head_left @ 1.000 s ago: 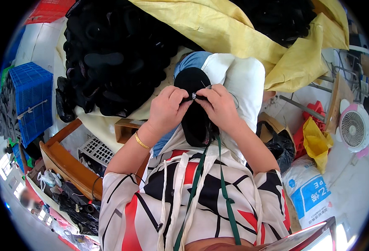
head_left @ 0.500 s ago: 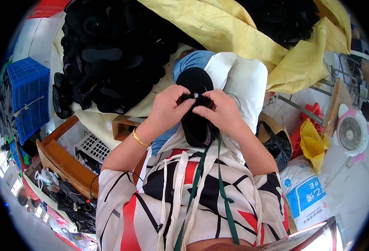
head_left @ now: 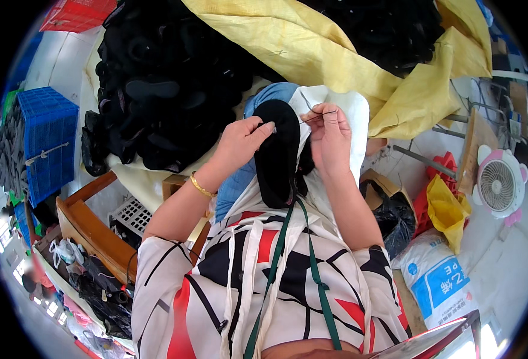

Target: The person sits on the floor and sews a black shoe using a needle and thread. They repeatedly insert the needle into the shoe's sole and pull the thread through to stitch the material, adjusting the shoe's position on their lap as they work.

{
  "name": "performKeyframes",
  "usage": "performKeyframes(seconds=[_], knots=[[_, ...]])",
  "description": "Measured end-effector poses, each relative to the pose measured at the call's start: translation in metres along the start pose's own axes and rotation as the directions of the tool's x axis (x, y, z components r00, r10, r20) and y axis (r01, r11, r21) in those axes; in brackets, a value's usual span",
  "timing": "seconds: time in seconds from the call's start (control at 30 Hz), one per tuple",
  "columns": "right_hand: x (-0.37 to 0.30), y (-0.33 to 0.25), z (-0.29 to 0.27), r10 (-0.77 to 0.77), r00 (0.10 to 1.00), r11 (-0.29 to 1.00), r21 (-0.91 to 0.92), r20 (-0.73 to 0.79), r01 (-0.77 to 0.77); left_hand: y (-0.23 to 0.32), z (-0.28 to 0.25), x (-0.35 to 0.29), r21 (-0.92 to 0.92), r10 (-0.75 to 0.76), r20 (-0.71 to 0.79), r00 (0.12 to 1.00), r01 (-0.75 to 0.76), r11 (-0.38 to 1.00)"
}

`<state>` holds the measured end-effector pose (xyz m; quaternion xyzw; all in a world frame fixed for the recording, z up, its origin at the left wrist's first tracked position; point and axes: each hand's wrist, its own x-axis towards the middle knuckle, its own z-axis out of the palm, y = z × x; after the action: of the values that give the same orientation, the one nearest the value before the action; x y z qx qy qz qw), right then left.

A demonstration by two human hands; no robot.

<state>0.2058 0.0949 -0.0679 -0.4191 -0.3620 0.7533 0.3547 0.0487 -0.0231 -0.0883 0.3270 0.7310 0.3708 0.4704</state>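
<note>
Head view, from its left edge inward: a blue plastic crate (head_left: 46,140) stands well left of the fingers, with a wooden chair frame (head_left: 90,224) below it and a heap of black shoe pieces (head_left: 168,90) above and to the left of the left hand. The left hand (head_left: 240,140), a gold bangle (head_left: 201,187) on its wrist, has its fingers (head_left: 264,127) pinched shut on something small at the upper edge of a black shoe upper (head_left: 279,155); what they pinch is too small to tell. The shoe upper lies between the two hands, over the person's lap, on a white cloth (head_left: 345,113) and blue denim (head_left: 273,93). A thin dark thread (head_left: 321,115) runs from just beside the left fingertips across to the right hand (head_left: 330,134), whose fingers (head_left: 324,113) are closed on it above the shoe upper's right side. A green cord (head_left: 309,257) hangs below both hands over the patterned shirt. Above and right of the right fingers spreads a yellow sack (head_left: 336,54). Well right of them stands a small pink and white fan (head_left: 500,182), with a white printed bag (head_left: 437,281) lower down.
</note>
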Motion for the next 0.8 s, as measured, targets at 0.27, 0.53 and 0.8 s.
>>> performKeyframes(seconds=[0.27,0.53,0.8], knots=[[-0.022,0.019,-0.020,0.349,0.909,0.626,0.665,0.229,-0.408,0.012,-0.013,0.000,0.124,0.199,0.037,0.979,-0.202,0.972],[-0.049,0.013,-0.042,0.408,0.897,0.611,0.681,0.166,-0.404,0.003,-0.020,0.007,0.131,0.223,0.084,0.971,-0.232,0.964],[-0.035,0.002,-0.046,-0.127,0.988,0.976,0.191,0.090,0.108,0.010,-0.016,0.008,0.355,0.393,0.037,0.919,-0.380,0.854]])
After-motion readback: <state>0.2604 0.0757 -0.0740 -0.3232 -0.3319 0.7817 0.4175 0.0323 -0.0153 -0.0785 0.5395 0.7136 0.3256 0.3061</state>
